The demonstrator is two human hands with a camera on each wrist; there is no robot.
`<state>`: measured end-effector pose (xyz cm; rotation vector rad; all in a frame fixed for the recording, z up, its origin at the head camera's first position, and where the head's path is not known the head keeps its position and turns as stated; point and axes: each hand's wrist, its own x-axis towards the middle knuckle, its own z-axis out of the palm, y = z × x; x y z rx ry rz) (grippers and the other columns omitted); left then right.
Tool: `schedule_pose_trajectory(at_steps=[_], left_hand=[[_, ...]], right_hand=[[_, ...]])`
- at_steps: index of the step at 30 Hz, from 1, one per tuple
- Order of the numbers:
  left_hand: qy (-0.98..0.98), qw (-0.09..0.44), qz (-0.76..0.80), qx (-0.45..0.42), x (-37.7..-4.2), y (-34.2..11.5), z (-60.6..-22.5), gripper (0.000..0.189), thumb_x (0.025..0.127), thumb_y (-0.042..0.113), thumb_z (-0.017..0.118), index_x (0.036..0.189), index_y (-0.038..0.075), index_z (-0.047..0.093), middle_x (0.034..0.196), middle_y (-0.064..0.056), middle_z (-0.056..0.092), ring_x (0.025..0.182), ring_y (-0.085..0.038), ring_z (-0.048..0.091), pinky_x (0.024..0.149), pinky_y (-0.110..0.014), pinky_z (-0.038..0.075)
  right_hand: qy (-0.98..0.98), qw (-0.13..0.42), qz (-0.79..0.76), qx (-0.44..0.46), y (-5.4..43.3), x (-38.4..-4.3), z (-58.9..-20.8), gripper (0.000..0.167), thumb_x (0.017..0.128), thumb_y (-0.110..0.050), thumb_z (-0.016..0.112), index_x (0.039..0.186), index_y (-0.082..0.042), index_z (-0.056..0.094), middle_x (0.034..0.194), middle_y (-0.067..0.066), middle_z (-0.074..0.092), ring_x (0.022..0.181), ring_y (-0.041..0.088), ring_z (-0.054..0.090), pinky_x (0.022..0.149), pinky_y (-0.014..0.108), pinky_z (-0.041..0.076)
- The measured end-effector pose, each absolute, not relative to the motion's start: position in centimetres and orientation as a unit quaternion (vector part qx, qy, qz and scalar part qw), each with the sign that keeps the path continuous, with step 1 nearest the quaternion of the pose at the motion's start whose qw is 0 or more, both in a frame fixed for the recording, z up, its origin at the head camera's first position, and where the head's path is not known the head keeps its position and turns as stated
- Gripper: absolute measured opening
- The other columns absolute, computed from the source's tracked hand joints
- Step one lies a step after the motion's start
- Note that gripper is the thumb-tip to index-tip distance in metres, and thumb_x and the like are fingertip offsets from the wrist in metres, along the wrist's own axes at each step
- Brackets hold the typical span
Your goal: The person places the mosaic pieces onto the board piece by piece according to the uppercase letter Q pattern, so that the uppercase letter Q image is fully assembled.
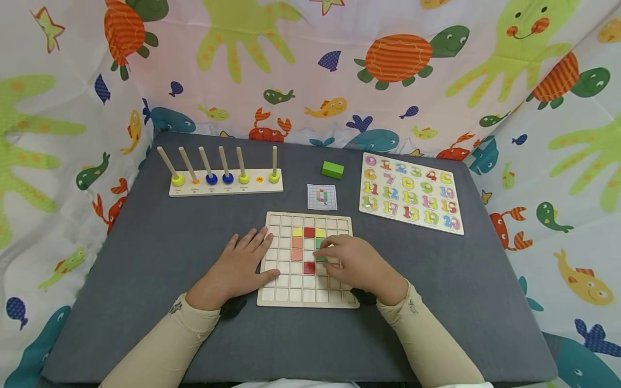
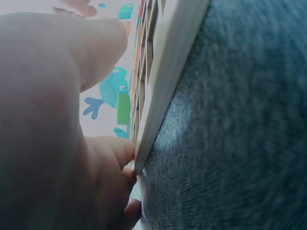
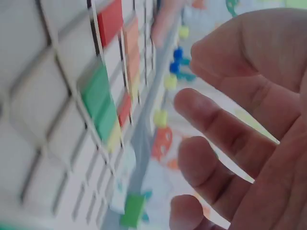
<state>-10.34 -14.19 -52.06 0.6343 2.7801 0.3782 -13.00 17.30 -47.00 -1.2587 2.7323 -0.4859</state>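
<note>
A wooden grid board (image 1: pixel 283 295) lies before me. Small coloured tiles sit in its cells: a red tile (image 1: pixel 309 232) between two yellow ones at the top, salmon tiles (image 1: pixel 296 254) down the left, green tiles (image 3: pixel 100 103) down the right and another red tile (image 1: pixel 309 268) at the bottom. My left hand (image 1: pixel 237 267) rests with spread fingers on the board's left edge, thumb over its cells. Over the right part of the board, beside the green tiles, is my right hand (image 1: pixel 356 264). Its fingers are loosely bent and apart, and nothing shows between them in the right wrist view.
Behind the board lies a card (image 1: pixel 322 197) with a coloured grid pattern, and a green block (image 1: pixel 332 170) beyond it. A peg stand (image 1: pixel 225 187) with coloured rings stands at the back left. To the right lies a number puzzle board (image 1: pixel 411 193). Patterned cloth (image 1: pixel 301 54) surrounds the grey table.
</note>
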Motion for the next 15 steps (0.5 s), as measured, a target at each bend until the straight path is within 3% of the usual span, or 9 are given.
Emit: schedule_pose_trajectory(at_steps=[7,15], left_hand=[[0.956,0.13,0.137,0.226,-10.3,-14.0,-52.2,0.095,0.104,0.07,0.053,0.171,0.009,0.025,0.177,-0.013,0.016,0.161,-0.038,0.017,0.125,-0.067,0.012],[0.954,0.122,0.154,0.227,-10.2,-14.2,-52.1,0.095,0.103,0.069,0.054,0.17,0.006,0.028,0.177,-0.015,0.018,0.161,-0.041,0.019,0.124,-0.068,0.013]], right_hand=[[0.933,0.035,-0.165,-0.318,22.7,-12.2,-46.4,0.03,0.094,-0.016,0.082,0.123,-0.013,0.082,0.119,0.004,0.073,0.106,0.022,0.07,0.089,0.046,0.06],[0.953,0.081,-0.165,-0.241,27.6,-10.1,-48.1,0.033,0.087,-0.019,0.088,0.119,-0.014,0.083,0.117,0.001,0.073,0.107,0.025,0.069,0.093,0.052,0.058]])
